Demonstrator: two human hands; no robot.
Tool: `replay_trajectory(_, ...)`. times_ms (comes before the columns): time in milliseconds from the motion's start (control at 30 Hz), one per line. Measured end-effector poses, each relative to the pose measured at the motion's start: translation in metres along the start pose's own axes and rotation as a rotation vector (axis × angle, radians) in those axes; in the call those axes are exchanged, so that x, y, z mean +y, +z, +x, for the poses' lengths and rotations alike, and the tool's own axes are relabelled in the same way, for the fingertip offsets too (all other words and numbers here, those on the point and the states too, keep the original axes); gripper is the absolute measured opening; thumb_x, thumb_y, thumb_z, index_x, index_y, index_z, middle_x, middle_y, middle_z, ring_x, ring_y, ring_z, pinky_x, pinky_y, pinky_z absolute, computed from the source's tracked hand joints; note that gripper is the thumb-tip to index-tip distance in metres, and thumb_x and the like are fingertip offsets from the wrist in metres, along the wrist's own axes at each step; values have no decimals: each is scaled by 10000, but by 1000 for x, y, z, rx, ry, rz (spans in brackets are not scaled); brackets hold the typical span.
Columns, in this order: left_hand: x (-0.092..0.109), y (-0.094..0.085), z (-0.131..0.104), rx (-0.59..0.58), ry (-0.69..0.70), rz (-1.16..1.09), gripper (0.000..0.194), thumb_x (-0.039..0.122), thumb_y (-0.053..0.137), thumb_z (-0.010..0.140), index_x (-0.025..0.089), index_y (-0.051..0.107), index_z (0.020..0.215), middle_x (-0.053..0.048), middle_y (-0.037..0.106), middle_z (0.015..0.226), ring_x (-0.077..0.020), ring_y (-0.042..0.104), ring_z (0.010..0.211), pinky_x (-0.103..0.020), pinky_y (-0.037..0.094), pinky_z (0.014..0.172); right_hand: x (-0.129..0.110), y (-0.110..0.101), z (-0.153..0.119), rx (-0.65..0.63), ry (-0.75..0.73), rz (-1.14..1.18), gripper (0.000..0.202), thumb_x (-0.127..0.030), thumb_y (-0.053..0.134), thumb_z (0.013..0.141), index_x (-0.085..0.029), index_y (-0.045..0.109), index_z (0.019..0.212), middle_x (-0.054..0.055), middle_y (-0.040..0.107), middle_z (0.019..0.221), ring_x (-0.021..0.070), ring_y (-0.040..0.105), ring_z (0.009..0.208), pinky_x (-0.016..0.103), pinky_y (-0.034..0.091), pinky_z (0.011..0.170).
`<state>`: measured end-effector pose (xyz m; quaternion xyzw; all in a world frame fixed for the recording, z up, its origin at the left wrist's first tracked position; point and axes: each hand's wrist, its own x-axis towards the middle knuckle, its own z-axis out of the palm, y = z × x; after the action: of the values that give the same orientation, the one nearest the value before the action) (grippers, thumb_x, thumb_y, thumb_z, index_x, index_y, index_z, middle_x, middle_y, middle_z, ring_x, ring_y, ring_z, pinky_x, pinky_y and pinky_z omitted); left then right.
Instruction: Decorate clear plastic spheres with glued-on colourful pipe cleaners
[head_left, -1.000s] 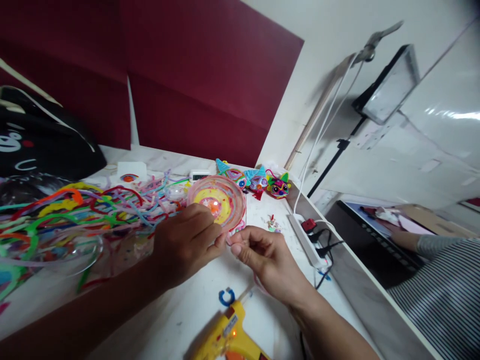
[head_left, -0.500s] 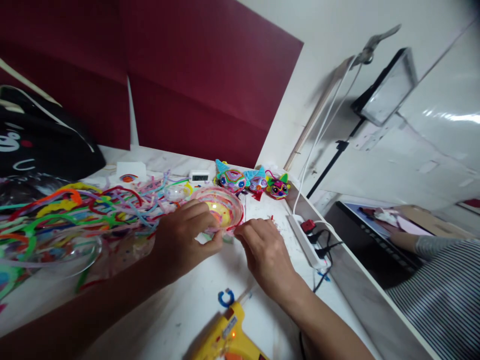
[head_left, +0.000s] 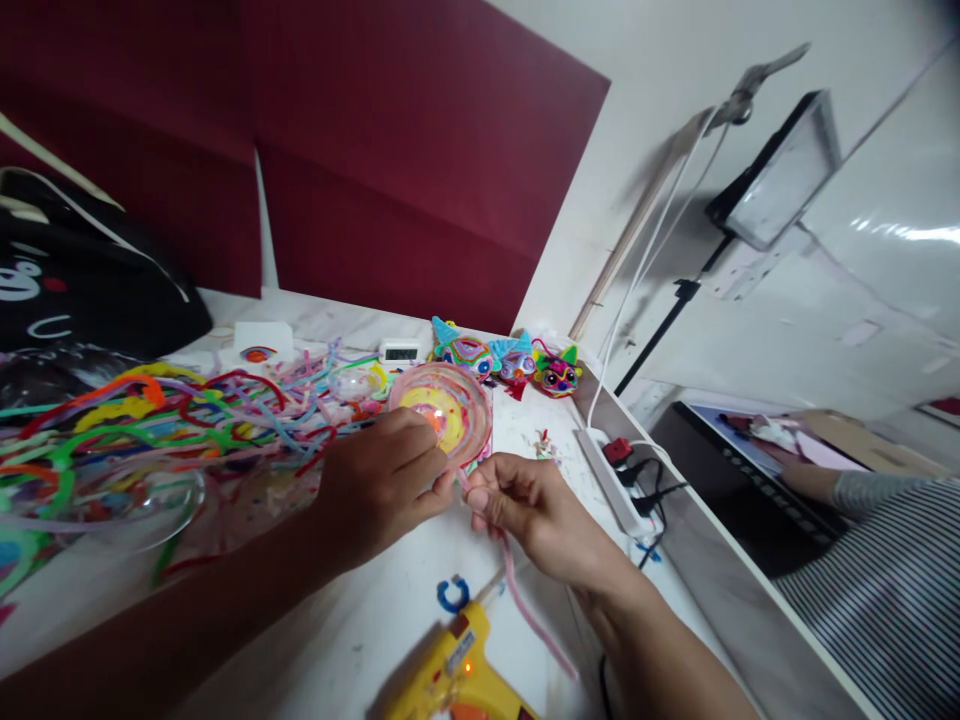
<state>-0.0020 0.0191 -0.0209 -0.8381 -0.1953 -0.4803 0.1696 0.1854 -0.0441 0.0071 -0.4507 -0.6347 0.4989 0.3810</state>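
The left hand [head_left: 384, 475] grips a colourful bowl [head_left: 459, 405] while the right hand [head_left: 532, 510] pinches a pink pipe cleaner [head_left: 529, 616].

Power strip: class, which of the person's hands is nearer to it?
Right. The right hand is just left of the power strip in the picture; the left hand is farther left, in front of the bowl.

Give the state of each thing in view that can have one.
Round multicoloured translucent bowl: tilted
Left hand: curled at the bowl's edge
Pink fuzzy stem: pinched in the right hand, one end trailing
Yellow plastic glue gun: light lit
White rectangular digital timer: display on
White oblong power strip: plugs inserted
Blue C-shaped ring: not closed
Multicoloured fuzzy stems: tangled
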Motion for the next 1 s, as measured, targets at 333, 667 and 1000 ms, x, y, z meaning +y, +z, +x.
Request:
replay_trajectory(333,-2,-3,7,-5,-219,-105,186,109,593,793,185,544,630,-11,566,614,-171,544,624,-321,480,623,9,-2,4,187,-329,-529,154,-222,513,935,-172,615,831,26,621,722,138,555,652,246,409,636)
replay_trajectory(667,-1,0,4,-42,-202,-49,166,113,583,783,187,559,636,-21,598,646,-190,574,674,-328,487,646,13,7,2,146,-272,-608,153,-179,494,923,-178,585,800,18,617,701,133,541,623,240,386,612)
replay_trajectory(1000,3,4,-1,-33,-84,-18,146,92,599,777,193,573,674,-20,588,664,-194,574,729,-299,475,639,1,-5,6,-27,44,58,304,-455,681,807,-169,586,768,-24,559,598,97,461,521,219,366,518)
